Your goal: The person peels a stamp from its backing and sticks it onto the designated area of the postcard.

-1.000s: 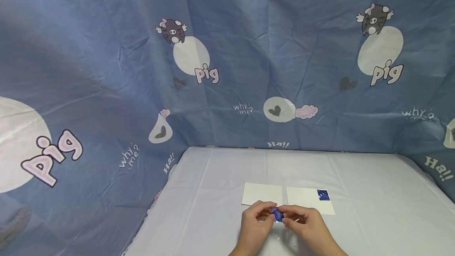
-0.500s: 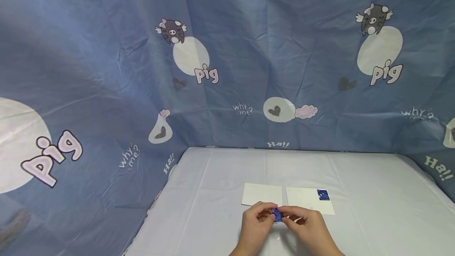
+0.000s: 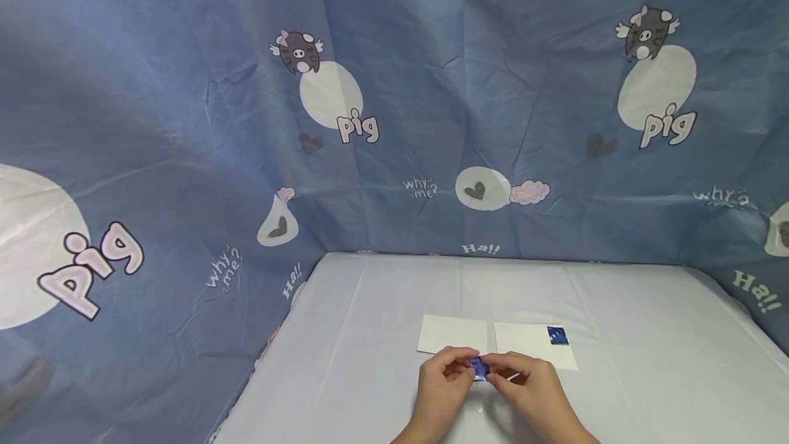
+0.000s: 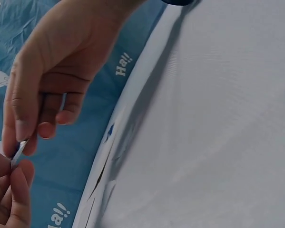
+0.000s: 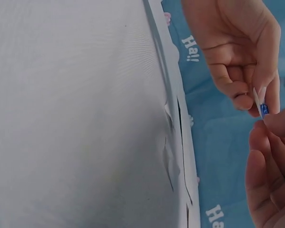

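Both hands meet over the near part of the white table, holding one small blue, shiny square sticker point(image 3: 479, 368) between them. My left hand point(image 3: 440, 386) pinches its left edge between thumb and fingertips. On the opposite edge, my right hand point(image 3: 533, 386) pinches it the same way. Seen edge-on in the right wrist view, the sticker point(image 5: 264, 109) shows a blue face, with a thin white strip point(image 5: 256, 99) beside it at the right fingers. Just beyond the hands lie two white cards. The right card point(image 3: 524, 340) carries a similar blue square point(image 3: 557, 336) in its upper right corner.
The left card point(image 3: 455, 333) is plain white, its near edge partly covered by the left hand. A tiny pale scrap point(image 3: 480, 409) lies on the white tablecloth point(image 3: 382, 362) below the hands. Blue printed curtain point(image 3: 394, 101) hangs behind and at both sides.
Both hands stay in nearly the same place and keep their pinch. The blue sticker's tilt shifts slightly between the fingertips. The head view has moved a little.
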A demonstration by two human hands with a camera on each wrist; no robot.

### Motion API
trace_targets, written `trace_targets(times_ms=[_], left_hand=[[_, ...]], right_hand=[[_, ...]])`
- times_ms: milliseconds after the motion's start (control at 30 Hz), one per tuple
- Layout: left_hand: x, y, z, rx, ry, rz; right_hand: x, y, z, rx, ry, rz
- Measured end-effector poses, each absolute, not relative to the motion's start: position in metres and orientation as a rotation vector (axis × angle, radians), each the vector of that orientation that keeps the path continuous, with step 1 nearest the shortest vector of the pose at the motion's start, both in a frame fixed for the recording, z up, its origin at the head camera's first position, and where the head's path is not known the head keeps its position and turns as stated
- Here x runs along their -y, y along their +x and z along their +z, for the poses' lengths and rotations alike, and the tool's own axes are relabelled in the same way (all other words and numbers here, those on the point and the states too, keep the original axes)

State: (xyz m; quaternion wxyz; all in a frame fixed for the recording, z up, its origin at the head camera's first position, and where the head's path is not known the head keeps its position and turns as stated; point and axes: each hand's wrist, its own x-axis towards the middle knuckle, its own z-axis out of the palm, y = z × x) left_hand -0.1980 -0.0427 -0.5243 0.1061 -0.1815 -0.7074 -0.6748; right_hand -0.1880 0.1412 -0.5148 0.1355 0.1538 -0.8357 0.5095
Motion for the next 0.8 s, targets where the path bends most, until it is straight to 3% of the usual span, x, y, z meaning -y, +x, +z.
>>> trace_targets(times_ms=[467,800], left_hand=[[0.041,-0.203,-0.525,2.194,-0.663,-1.393],[0.052,-0.218,-0.512,2.307,-0.613,-1.289]], right_hand=[[-0.141,-0.196,-0.507,2.382,0.330,1.518],[-0.146,-0.209,-0.503,2.454,0.313,1.534]])
